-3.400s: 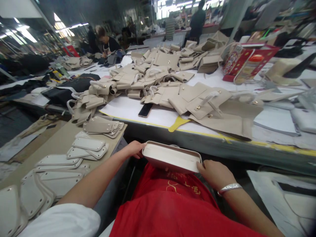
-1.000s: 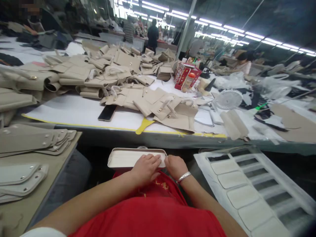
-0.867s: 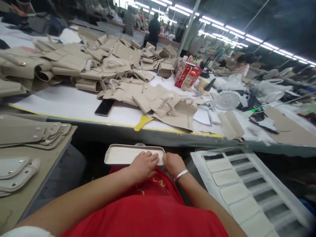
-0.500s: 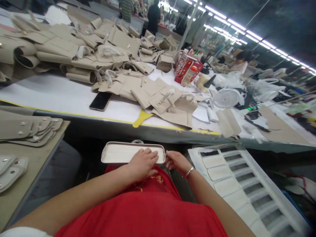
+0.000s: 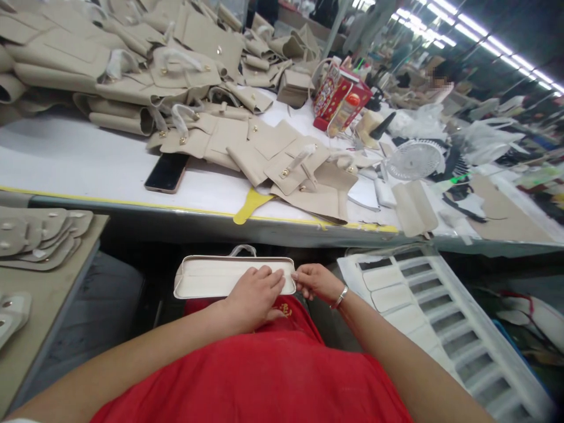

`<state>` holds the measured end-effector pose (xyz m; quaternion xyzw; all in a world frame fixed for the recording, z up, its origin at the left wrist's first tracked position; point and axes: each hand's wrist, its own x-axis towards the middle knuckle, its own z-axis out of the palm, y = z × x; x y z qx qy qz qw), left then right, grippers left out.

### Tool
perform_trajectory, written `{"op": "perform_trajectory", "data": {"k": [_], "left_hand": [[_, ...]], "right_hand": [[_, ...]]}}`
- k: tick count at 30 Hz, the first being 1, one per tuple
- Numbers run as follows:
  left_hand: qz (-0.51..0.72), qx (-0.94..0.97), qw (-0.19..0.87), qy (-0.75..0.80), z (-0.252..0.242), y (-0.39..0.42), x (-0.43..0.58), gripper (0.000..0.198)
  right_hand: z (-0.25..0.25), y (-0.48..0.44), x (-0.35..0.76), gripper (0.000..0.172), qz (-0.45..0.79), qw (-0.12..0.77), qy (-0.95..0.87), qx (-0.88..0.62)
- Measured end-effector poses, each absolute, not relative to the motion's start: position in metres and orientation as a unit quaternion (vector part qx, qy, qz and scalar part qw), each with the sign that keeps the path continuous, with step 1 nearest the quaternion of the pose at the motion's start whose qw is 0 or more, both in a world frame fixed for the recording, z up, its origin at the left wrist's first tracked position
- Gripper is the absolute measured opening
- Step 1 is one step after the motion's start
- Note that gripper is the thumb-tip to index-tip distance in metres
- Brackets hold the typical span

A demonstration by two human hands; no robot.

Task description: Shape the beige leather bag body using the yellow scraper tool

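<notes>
An off-white handbag (image 5: 211, 279) with a long, narrow rectangular panel rests on my lap, a wrapped loop handle (image 5: 243, 250) behind its far edge. Across the right part of the panel lies my left hand (image 5: 259, 292), fingers bent over it and thumb by the near edge, gripping the bag. My right hand (image 5: 316, 282) is closed at the right end, thumb and forefinger pinching the corner rim. What lies under the fingertips is too small to make out. Below the bag is the red apron (image 5: 247, 376).
Beige bag pieces (image 5: 189, 76) are heaped on the white table (image 5: 79, 158). Near its edge lie a phone (image 5: 166, 173) and a yellow piece (image 5: 251, 205). Farther right are a red box (image 5: 341, 97) and a fan (image 5: 416, 158). A slotted rack (image 5: 440, 311) with pale pieces stands right; stacked flaps (image 5: 39, 235) lie left.
The camera view has tipped downward. The bag is tilted slightly, showing more of its panel and handle. Both hands stay at its right end.
</notes>
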<state>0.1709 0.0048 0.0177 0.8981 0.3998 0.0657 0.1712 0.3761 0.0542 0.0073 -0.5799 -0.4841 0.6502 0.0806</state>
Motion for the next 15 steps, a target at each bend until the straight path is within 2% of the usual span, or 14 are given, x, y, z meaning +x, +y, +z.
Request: {"op": "perform_trajectory", "data": {"k": [6, 10, 12, 15], "left_hand": [[0.069, 0.894, 0.207, 0.39, 0.025, 0.01, 0.177, 0.062], [0.152, 0.839, 0.36, 0.379, 0.042, 0.013, 0.15, 0.073], [0.255, 0.757, 0.415, 0.435, 0.044, 0.012, 0.113, 0.063], [0.384, 0.553, 0.392, 0.627, 0.034, 0.004, 0.046, 0.035]], "right_hand": [[0.02, 0.07, 0.366, 0.038, 0.651, -0.016, -0.468, -0.597], [0.03, 0.067, 0.364, 0.041, 0.61, -0.06, -0.493, -0.618], [0.028, 0.067, 0.367, 0.043, 0.614, -0.074, -0.5, -0.606], [0.021, 0.072, 0.372, 0.046, 0.643, -0.089, -0.496, -0.577]]}}
